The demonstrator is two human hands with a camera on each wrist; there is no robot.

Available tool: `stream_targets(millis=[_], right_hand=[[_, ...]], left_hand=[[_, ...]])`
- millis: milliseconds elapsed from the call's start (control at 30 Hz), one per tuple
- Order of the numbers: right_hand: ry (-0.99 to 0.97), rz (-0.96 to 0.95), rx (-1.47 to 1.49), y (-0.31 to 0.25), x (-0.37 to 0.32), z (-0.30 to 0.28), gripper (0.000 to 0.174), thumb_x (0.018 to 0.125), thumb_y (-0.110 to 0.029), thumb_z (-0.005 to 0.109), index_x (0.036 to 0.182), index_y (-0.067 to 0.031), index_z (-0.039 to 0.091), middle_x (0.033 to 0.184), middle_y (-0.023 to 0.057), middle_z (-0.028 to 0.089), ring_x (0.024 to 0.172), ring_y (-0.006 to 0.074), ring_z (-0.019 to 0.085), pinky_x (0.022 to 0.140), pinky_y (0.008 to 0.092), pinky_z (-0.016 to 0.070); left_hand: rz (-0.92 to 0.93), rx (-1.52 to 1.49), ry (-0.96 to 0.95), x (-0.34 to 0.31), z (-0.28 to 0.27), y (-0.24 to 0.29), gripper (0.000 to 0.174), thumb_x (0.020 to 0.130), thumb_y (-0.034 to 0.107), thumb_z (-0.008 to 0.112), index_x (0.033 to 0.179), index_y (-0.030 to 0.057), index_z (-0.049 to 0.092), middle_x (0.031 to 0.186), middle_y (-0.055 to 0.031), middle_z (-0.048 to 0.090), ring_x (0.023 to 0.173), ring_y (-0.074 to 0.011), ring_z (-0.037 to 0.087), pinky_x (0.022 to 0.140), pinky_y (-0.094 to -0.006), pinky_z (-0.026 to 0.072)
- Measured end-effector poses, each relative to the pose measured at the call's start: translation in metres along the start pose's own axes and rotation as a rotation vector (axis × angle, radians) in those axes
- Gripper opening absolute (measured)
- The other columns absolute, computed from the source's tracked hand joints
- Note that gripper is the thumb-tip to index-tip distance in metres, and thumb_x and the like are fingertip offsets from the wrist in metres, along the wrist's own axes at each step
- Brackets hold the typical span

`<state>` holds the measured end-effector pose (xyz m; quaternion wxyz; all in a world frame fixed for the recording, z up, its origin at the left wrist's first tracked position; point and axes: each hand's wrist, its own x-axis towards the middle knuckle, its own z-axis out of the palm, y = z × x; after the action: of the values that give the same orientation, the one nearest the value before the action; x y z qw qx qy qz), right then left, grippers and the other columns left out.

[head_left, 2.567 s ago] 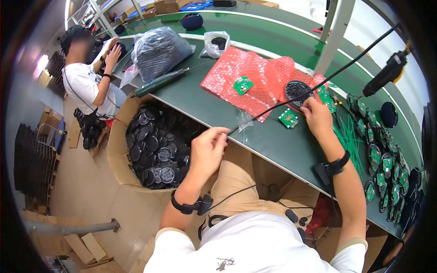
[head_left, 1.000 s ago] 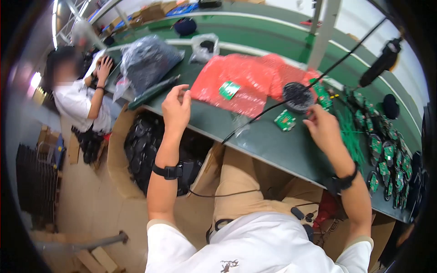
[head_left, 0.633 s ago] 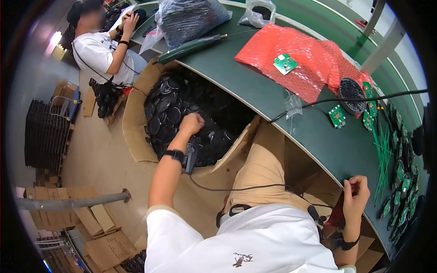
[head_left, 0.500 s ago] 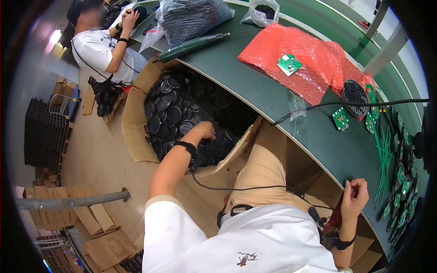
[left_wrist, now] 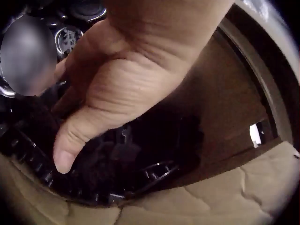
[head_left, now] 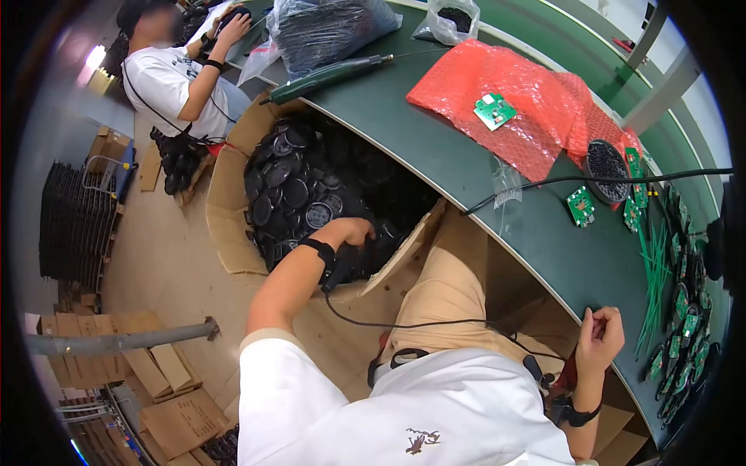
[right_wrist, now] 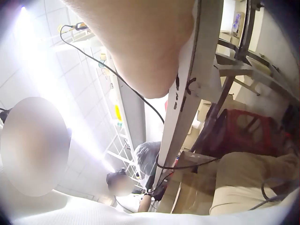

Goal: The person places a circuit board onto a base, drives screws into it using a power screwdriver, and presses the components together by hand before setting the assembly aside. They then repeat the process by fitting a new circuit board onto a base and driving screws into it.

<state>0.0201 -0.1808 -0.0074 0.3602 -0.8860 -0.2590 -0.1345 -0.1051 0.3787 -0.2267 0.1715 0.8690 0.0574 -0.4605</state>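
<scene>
My left hand (head_left: 353, 231) reaches down into a cardboard box (head_left: 228, 208) filled with round black plastic casings (head_left: 295, 193). In the left wrist view the thumb (left_wrist: 70, 147) points down straight, spread away from the other fingers, which reach in among the dark parts and are partly hidden. Nothing shows between thumb and fingers. My right hand (head_left: 600, 338) rests at the front edge of the green table (head_left: 536, 241), its fingers loosely curled with nothing visible in them. The right wrist view shows only the heel of that hand beside the table edge.
On the table lie red bubble wrap (head_left: 443, 85) with a green circuit board (head_left: 495, 111) on it, a dish of small black parts (head_left: 606, 161), green wires (head_left: 654, 287) and a power screwdriver (head_left: 330, 80). A black cable (head_left: 575, 178) crosses the table. Another person (head_left: 167, 81) works at left.
My left hand has gone from over the table down into the box and, lately, deeper among the casings. My right hand has drawn back from the dish to the table edge. The view has turned left.
</scene>
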Motion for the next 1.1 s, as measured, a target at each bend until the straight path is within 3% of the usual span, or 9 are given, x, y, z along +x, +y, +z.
stream_targets(millis=[200, 267, 467, 533, 600, 733, 800, 1000, 1100], right_hand=[[0.019, -0.046, -0.006, 0.001, 0.001, 0.001, 0.022, 0.086, 0.008, 0.075, 0.087, -0.0028, 0.055, 0.074, 0.0053, 0.052, 0.052, 0.0106, 0.044, 0.049, 0.0257, 0.0340], [0.030, -0.090, 0.001, -0.001, 0.002, 0.001, 0.023, 0.084, 0.007, 0.077, 0.087, -0.0037, 0.056, 0.073, 0.0063, 0.054, 0.050, 0.0124, 0.044, 0.048, 0.0267, 0.0341], [0.044, -0.084, 0.011, -0.002, 0.004, -0.006, 0.026, 0.078, 0.008, 0.079, 0.085, -0.0048, 0.058, 0.073, 0.0069, 0.058, 0.049, 0.0154, 0.048, 0.047, 0.0286, 0.0387], [0.033, -0.144, 0.053, -0.001, 0.004, -0.007, 0.026, 0.077, 0.008, 0.080, 0.085, -0.0055, 0.058, 0.073, 0.0062, 0.058, 0.050, 0.0165, 0.051, 0.047, 0.0289, 0.0395], [0.041, -0.118, 0.039, -0.002, 0.004, -0.009, 0.026, 0.076, 0.006, 0.080, 0.085, -0.0059, 0.059, 0.073, 0.0064, 0.058, 0.052, 0.0192, 0.054, 0.048, 0.0308, 0.0416], [0.056, -0.134, 0.015, -0.007, 0.006, -0.006, 0.025, 0.075, 0.004, 0.081, 0.085, -0.0066, 0.060, 0.073, 0.0066, 0.059, 0.056, 0.0234, 0.060, 0.051, 0.0344, 0.0446], [0.053, -0.139, 0.004, -0.007, 0.007, -0.006, 0.024, 0.075, 0.003, 0.081, 0.084, -0.0069, 0.061, 0.073, 0.0065, 0.059, 0.058, 0.0244, 0.061, 0.051, 0.0355, 0.0454], [0.056, -0.126, -0.013, -0.007, 0.008, -0.008, 0.022, 0.075, 0.001, 0.081, 0.082, -0.0074, 0.062, 0.073, 0.0066, 0.059, 0.059, 0.0257, 0.061, 0.053, 0.0372, 0.0461], [0.035, -0.121, 0.011, -0.005, 0.006, -0.013, 0.021, 0.074, -0.001, 0.081, 0.081, -0.0076, 0.062, 0.073, 0.0064, 0.059, 0.060, 0.0263, 0.061, 0.053, 0.0376, 0.0469]], left_hand=[[0.006, -0.160, 0.333, 0.010, -0.005, 0.029, 0.040, 0.094, 0.035, 0.061, 0.115, 0.0048, 0.076, 0.114, -0.0243, 0.074, 0.110, -0.0440, 0.069, 0.094, -0.0477, 0.0549], [0.084, 0.068, 0.172, 0.010, -0.008, 0.038, 0.041, 0.093, 0.039, 0.060, 0.102, 0.0040, 0.079, 0.113, -0.0228, 0.075, 0.107, -0.0432, 0.070, 0.093, -0.0488, 0.0556], [-0.153, 0.193, 0.290, -0.019, -0.034, 0.018, 0.041, 0.086, 0.039, 0.067, 0.101, 0.0026, 0.080, 0.102, -0.0265, 0.075, 0.100, -0.0444, 0.072, 0.090, -0.0494, 0.0572], [-0.338, 0.104, 0.369, -0.070, -0.069, 0.024, 0.052, 0.086, 0.047, 0.073, 0.108, 0.0008, 0.078, 0.114, -0.0272, 0.073, 0.110, -0.0415, 0.071, 0.097, -0.0488, 0.0567], [-0.300, -0.037, 0.679, -0.118, -0.080, 0.008, 0.048, 0.084, 0.041, 0.073, 0.103, -0.0024, 0.077, 0.103, -0.0289, 0.074, 0.099, -0.0408, 0.074, 0.088, -0.0479, 0.0576], [-0.112, -0.592, 1.010, -0.210, -0.115, 0.038, 0.027, 0.094, 0.023, 0.070, 0.091, -0.0034, 0.073, 0.076, -0.0057, 0.069, 0.070, -0.0155, 0.063, 0.067, -0.0338, 0.0499], [-0.016, -0.894, 0.919, -0.230, -0.136, 0.062, 0.032, 0.101, 0.026, 0.068, 0.090, -0.0038, 0.071, 0.076, 0.0018, 0.063, 0.072, -0.0094, 0.055, 0.065, -0.0298, 0.0451], [-0.036, -0.654, 0.935, -0.160, -0.180, 0.091, 0.044, 0.102, 0.037, 0.067, 0.097, -0.0065, 0.071, 0.083, -0.0069, 0.070, 0.074, -0.0165, 0.062, 0.071, -0.0337, 0.0501], [-0.193, -0.219, 1.421, -0.147, -0.190, 0.109, 0.053, 0.103, 0.044, 0.066, 0.122, -0.0056, 0.064, 0.095, -0.0241, 0.072, 0.090, -0.0309, 0.071, 0.085, -0.0406, 0.0538]])
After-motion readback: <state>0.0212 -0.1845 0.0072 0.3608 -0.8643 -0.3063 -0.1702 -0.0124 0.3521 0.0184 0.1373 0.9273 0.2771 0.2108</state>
